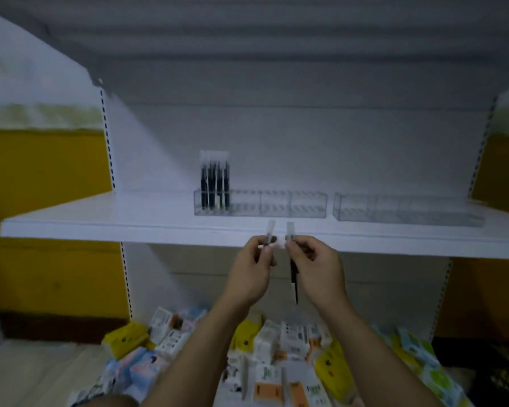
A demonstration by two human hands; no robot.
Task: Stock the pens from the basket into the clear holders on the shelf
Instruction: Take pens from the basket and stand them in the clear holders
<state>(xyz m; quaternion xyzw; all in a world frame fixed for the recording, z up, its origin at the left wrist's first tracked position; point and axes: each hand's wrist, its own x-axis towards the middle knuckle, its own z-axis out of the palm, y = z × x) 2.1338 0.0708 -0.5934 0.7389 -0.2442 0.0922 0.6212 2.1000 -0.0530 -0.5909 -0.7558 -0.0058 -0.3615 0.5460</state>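
the left hand (252,267) is closed around a packaged pen (269,234), its clear top poking up in front of the shelf (100,221) edge. the right hand (315,267) pinches another packaged pen (293,277) that hangs down dark below the fingers. on the shelf, the left clear holder (276,204) has several dark pens (215,183) standing upright in its leftmost compartment; the right clear holder (406,211) sits just beside it. boxes (276,348) lie jumbled below
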